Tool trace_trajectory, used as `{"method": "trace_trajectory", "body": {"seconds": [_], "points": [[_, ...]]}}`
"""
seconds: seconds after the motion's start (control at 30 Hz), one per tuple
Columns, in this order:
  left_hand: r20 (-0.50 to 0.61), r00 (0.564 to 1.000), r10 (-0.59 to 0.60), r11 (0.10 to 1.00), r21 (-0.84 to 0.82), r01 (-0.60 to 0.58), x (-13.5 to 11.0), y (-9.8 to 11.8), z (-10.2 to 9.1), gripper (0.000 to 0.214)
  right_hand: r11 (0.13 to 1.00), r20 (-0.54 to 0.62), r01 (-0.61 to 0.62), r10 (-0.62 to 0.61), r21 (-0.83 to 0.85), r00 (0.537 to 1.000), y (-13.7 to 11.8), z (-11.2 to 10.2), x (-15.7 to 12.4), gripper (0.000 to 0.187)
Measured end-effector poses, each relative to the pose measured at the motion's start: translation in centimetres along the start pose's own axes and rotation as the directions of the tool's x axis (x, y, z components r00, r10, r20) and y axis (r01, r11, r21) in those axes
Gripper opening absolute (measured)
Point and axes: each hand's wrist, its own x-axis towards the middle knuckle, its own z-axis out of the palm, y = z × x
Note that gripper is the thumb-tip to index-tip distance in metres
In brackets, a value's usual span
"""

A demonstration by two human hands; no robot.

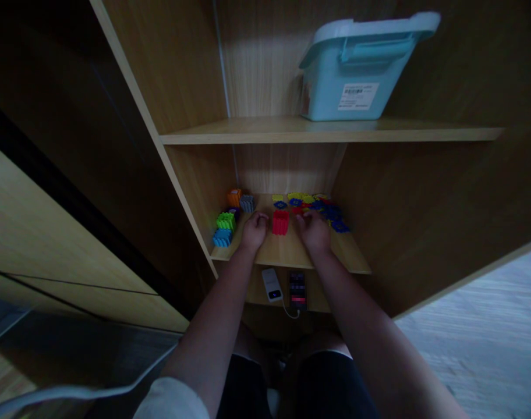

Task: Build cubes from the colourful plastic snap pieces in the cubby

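Observation:
Both my hands rest on a low wooden shelf (287, 250) inside a cabinet. My left hand (254, 230) lies with fingers curled, just left of a red stack of interlocking plastic pieces (280, 222). My right hand (313, 230) sits just right of that stack, fingers curled down among loose pieces; what they hold is hidden. Left of my left hand stand finished stacks: blue (222, 237), green (226, 220), orange (234, 197) and grey (247, 203). Loose yellow, blue and red pieces (318, 206) lie scattered behind and right of my right hand.
A light blue lidded plastic box (357, 70) stands on the upper shelf (326, 132). Below the working shelf lie a white power bank (271, 284) and a phone (297, 289) joined by a cable. Cabinet walls close in on both sides. My knees are below.

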Motion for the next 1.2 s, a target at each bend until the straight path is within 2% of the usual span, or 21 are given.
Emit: {"method": "trace_trajectory", "body": {"seconds": [0.13,0.3,0.77,1.2], "points": [[0.003,1.000,-0.010,1.000,0.013,0.010,-0.2,0.3,-0.1,0.022,0.974,-0.079,0.060,-0.043,0.218,0.996,-0.8,-0.6,0.1,0.040],[-0.003,1.000,0.000,1.000,0.012,0.000,-0.3,0.4,-0.1,0.022,0.936,-0.021,0.115,-0.115,0.333,0.993,-1.7,-0.8,-0.4,0.042],[0.003,1.000,0.003,1.000,0.017,-0.003,-0.3,0.6,0.0,0.024,0.910,0.023,0.153,-0.175,0.385,0.984,-2.3,-0.3,-0.3,0.043],[0.005,1.000,0.005,1.000,0.010,-0.005,-0.3,0.6,0.0,0.024,0.915,0.050,0.145,-0.177,0.376,0.983,-2.0,0.0,-0.2,0.047]]}}
